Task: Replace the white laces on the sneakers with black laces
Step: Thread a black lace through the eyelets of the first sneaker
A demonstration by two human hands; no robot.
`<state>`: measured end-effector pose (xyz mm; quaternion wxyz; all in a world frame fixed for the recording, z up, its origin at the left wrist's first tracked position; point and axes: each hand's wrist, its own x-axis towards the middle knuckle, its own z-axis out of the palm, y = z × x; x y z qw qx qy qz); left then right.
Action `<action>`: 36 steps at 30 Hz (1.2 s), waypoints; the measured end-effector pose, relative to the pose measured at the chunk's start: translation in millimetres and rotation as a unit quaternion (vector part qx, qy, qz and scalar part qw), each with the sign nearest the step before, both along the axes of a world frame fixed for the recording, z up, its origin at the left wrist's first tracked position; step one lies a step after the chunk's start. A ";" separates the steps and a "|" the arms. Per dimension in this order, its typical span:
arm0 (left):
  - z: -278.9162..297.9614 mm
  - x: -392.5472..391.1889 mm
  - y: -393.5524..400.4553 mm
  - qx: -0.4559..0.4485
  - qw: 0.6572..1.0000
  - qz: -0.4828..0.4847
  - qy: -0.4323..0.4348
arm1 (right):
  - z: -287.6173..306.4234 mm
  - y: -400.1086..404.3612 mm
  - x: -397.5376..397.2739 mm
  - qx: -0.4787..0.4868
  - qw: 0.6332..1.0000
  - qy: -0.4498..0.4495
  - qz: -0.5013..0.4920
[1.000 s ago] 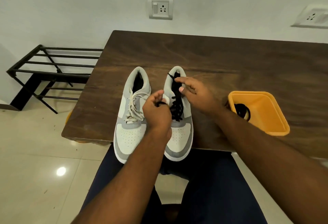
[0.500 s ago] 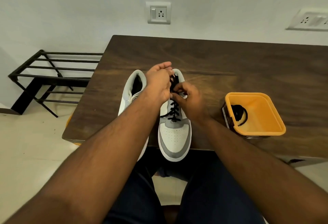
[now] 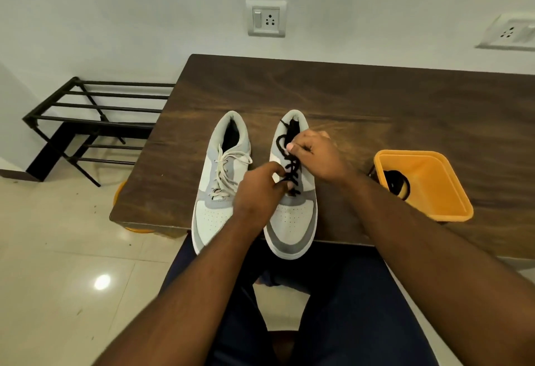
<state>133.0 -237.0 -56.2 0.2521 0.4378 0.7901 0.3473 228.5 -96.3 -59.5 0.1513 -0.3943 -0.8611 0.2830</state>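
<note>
Two grey and white sneakers stand side by side at the table's near edge, toes toward me. The left sneaker [image 3: 220, 192] carries a white lace [image 3: 224, 171]. The right sneaker [image 3: 292, 221] is threaded with a black lace [image 3: 289, 168]. My left hand [image 3: 257, 192] sits over the right sneaker's lower eyelets, fingers pinching the black lace there. My right hand [image 3: 317, 157] is at the upper eyelets, its thumb and fingers pinching a loop of the same lace near the tongue.
An orange tub [image 3: 428, 189] with a coiled black lace [image 3: 398, 186] inside stands on the dark wooden table [image 3: 376, 110] to the right. A black metal rack [image 3: 86, 116] is on the floor at left. My legs are under the table edge.
My left hand has dropped from the top of the right sneaker to its lower eyelets. My right hand has moved up toward the tongue.
</note>
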 end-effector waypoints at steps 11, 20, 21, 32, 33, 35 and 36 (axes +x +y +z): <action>10.1 -19.2 58.8 0.102 0.989 -0.072 0.077 | 7.7 -8.9 -3.2 -0.191 0.927 0.286 -0.148; -5.4 -37.1 104.9 0.098 0.995 -0.006 -0.029 | 1.4 19.6 20.7 -0.056 0.996 0.061 0.036; -7.0 -37.4 108.0 0.111 0.993 0.006 -0.029 | 4.4 24.9 20.6 -0.042 0.997 0.024 0.053; -17.8 -37.6 151.2 0.205 0.956 0.205 -0.053 | 0.8 57.3 14.4 -0.224 0.966 0.007 0.129; -18.7 -40.6 162.3 0.205 0.954 0.211 -0.056 | -4.3 61.3 10.7 -0.252 0.959 0.042 0.119; -19.1 -46.0 181.4 0.218 0.948 0.220 -0.070 | -11.8 66.1 2.1 -0.264 0.956 0.094 0.086; -19.5 -49.9 190.9 0.225 0.943 0.228 -0.093 | -15.4 68.6 -4.6 -0.248 0.960 0.110 0.062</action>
